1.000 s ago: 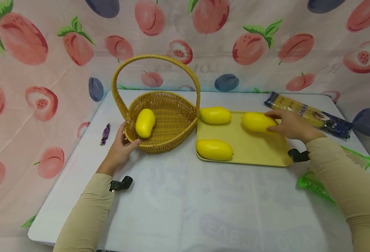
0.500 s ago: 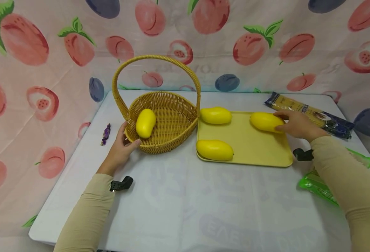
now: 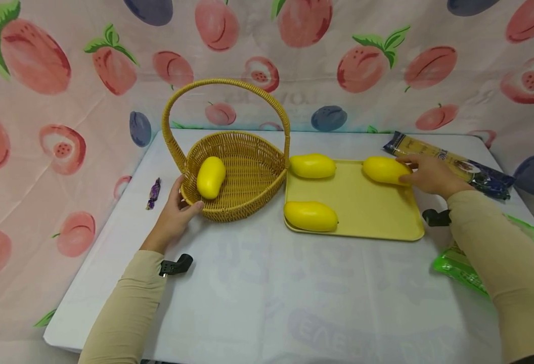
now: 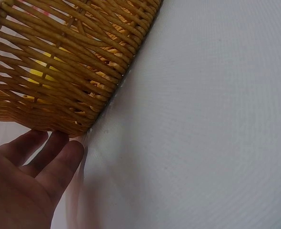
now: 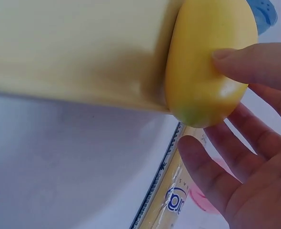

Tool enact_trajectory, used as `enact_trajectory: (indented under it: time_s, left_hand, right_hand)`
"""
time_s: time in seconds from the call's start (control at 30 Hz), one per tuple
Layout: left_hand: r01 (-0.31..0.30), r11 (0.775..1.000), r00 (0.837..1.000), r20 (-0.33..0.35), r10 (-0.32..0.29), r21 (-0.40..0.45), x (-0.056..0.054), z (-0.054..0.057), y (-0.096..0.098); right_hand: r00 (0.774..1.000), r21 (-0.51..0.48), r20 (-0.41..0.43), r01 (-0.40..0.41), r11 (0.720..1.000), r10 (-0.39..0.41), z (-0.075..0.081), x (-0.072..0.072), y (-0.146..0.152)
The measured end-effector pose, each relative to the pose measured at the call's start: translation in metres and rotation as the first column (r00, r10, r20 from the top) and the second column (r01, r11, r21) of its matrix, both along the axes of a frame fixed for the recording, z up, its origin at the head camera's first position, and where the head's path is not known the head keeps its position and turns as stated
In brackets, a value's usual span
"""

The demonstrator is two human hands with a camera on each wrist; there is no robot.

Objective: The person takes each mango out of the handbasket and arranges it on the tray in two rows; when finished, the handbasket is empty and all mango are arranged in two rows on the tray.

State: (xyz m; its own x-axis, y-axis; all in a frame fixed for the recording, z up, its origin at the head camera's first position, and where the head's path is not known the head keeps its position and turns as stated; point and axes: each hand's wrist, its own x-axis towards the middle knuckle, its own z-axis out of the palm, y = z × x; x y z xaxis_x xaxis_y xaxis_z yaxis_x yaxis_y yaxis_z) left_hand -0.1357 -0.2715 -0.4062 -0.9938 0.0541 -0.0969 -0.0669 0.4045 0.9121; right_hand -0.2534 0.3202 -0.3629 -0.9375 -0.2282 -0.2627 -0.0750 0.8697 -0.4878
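My left hand (image 3: 171, 217) grips the left side of a wicker basket (image 3: 244, 205), thumb at the front rim. In the left wrist view its fingers (image 4: 59, 167) touch the lower weave of the basket wall. Inside the basket lies one yellow mango (image 3: 211, 177). At the back right corner of a yellow tray (image 3: 367, 217), my right hand (image 3: 431, 176) holds another mango (image 3: 383, 169) by its right end. The right wrist view shows the thumb on top of that mango (image 5: 207, 62) and fingers behind it. Two more mangoes, one at the back (image 3: 312, 166) and one at the front (image 3: 311, 216), lie along the tray's left side.
A purple wrapped candy (image 3: 153, 193) lies left of the basket. Behind the right hand is a long pack of noodles (image 3: 449, 162). A green package (image 3: 460, 270) sits partly under the right forearm. A fruit-print cloth hangs behind the white table (image 3: 267, 293).
My right hand has moved right with its mango, from nearer the tray's middle to its back right corner. The left hand and basket have stayed in place.
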Motion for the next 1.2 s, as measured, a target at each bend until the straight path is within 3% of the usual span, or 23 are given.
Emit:
enact_trajectory:
  time_s: [0.8, 1.2]
  left_hand:
    - [-0.004, 1.000, 1.000, 0.017, 0.004, -0.001, 0.001, 0.001, 0.000]
    - [-0.010, 1.000, 1.000, 0.009, 0.010, -0.013, 0.000, 0.001, 0.000]
  right_hand:
    - [0.997, -0.031, -0.060, 0.041, 0.999, -0.043, -0.004, -0.010, -0.004]
    - [0.992, -0.016, -0.123, 0.023, 1.000, -0.025, 0.018, -0.001, -0.013]
